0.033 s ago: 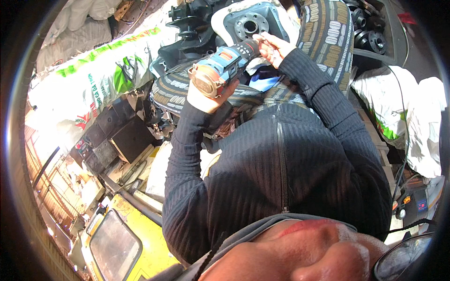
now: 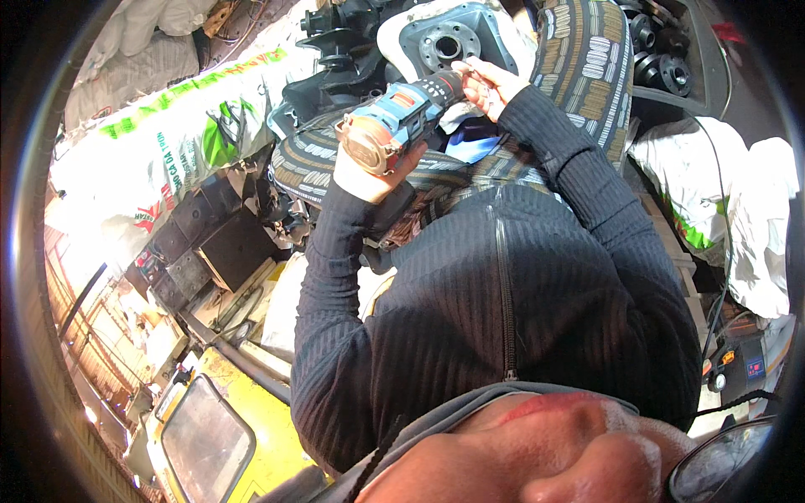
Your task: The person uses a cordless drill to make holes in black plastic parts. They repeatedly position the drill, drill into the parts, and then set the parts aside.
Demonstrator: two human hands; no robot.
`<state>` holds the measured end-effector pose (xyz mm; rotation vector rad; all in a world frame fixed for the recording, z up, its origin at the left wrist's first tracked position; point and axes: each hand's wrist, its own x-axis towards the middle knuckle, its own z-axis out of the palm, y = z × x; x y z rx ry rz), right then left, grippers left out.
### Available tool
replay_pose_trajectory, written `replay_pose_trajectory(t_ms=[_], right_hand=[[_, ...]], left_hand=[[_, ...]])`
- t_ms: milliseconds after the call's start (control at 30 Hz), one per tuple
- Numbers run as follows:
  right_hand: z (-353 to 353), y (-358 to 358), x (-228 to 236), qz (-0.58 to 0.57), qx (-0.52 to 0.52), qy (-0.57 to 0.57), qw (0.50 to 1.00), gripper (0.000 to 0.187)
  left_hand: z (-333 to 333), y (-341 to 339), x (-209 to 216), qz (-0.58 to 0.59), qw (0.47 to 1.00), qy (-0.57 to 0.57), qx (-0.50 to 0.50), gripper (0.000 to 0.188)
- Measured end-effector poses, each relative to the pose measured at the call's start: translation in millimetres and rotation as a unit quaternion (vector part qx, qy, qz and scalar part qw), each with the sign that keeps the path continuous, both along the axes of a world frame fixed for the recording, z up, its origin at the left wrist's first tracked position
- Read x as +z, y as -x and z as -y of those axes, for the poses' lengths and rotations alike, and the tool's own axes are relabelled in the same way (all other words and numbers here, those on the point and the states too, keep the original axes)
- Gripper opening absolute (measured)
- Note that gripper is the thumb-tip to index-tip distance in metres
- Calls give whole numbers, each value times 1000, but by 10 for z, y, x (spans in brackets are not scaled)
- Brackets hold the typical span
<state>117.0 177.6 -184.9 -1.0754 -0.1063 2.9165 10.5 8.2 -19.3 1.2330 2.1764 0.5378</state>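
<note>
So the left hand (image 2: 369, 180) is wrapped around the grip of a blue-and-black cordless drill (image 2: 407, 109), fingers closed on it. The drill is up in front of the chest, nose pointing to the right, over a patterned fabric (image 2: 587, 50) in brown, grey and white. The right hand (image 2: 495, 88) is right at the front end, fingers partly curled and bunched by the chuck (image 2: 449, 88). Can't tell if it's pinching a bit or some other small piece, or just touching the chuck.

My guess is this is the fiddly part, sorting out whatever goes in the nose. If so, the next move calls for lining that up and keeping the drill steady, right fingers clear before any trigger pull. Just beyond is a grey-blue metal housing (image 2: 411, 38) with a round bolt-hole flange; nothing's touching its flange that I can make out.

Writing-wise: the big white sack (image 2: 210, 130) has green and red lettering, partly legible, plus a green graphic. Any markings on the drill are too small to make out.
</note>
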Motion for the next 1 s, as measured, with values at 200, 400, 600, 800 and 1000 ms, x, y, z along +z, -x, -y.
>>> replay_pose_trajectory(t_ms=[200,400,600,800,1000], right_hand=[[74,46,13,23,23,-50,998,24],[113,98,-109,32,89,-43,995,21],[224,44,-245,80,120,-13,989,29],[158,76,-510,142,84,-232,959,36],[145,183,-689,229,93,-395,885,38]], left_hand=[[63,47,-3,-35,998,29,-40,54],[83,120,-100,-82,989,88,-85,46],[89,213,-82,-154,980,41,-116,41],[-7,414,-137,-23,994,87,56,44],[-234,606,-203,-136,969,170,-120,36]])
